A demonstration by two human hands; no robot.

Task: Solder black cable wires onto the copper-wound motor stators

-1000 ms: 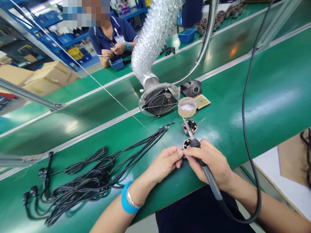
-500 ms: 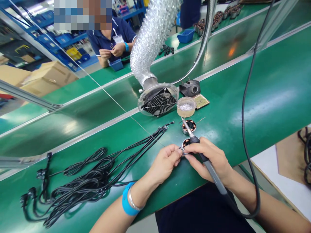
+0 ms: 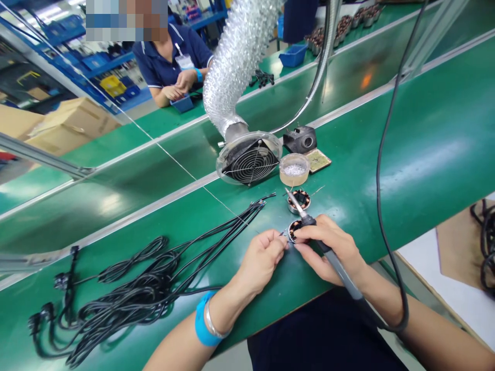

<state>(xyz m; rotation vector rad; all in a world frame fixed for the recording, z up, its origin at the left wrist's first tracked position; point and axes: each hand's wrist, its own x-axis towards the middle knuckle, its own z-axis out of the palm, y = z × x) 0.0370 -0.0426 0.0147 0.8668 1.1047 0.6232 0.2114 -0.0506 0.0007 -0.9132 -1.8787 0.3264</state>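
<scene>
My right hand is closed around a soldering iron with its tip up and to the left. Thumb and fingers of the same hand also hold a small motor stator with copper windings, partly covered. Just left of it, my left hand pinches thin wire ends at the stator's edge; whether they touch it I cannot tell. A black cable runs under my left wrist. Beyond the iron's tip lies a second stator on the green bench.
Coiled black cables with plugs lie at left. A fume extractor fan hangs from a foil duct. Behind the second stator are a round dish, a sponge tray and a black holder. A co-worker sits opposite.
My left fingers have drawn slightly left, away from the stator and my right fingers. The right hand keeps the iron and stator. The co-worker's hands have shifted, and the view has moved a little.
</scene>
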